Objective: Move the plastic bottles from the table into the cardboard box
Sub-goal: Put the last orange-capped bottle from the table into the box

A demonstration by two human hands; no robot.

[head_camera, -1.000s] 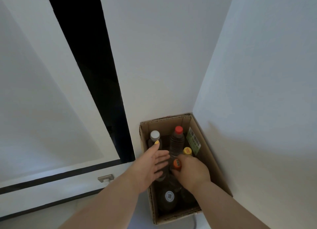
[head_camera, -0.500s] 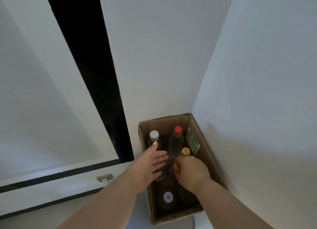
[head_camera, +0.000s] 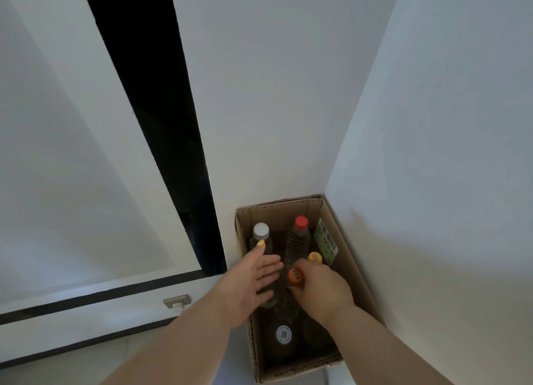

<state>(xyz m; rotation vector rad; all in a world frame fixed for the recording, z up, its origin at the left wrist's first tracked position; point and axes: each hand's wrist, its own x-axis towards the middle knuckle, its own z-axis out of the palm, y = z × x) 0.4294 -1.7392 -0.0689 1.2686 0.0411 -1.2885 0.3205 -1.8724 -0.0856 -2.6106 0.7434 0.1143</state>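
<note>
An open cardboard box [head_camera: 356,272] stands on the floor in the wall corner, holding several upright plastic bottles. Among them are a white-capped bottle [head_camera: 261,231], a red-capped bottle [head_camera: 300,234], a yellow-capped one [head_camera: 315,257] and a grey-capped one [head_camera: 283,335] at the near end. My right hand [head_camera: 323,293] is inside the box, closed around the neck of an orange-capped bottle [head_camera: 296,276]. My left hand [head_camera: 251,283] hovers flat with fingers spread over the box's left side, beside that bottle.
White walls close in behind and to the right of the box. A dark vertical gap [head_camera: 161,130] and a white panel with a small metal latch [head_camera: 177,301] lie to the left. A green barcode label [head_camera: 326,242] sticks to the box's inner right wall.
The orange cap shows more fully in my right hand's grip. Both hands stay almost where they were inside the box.
</note>
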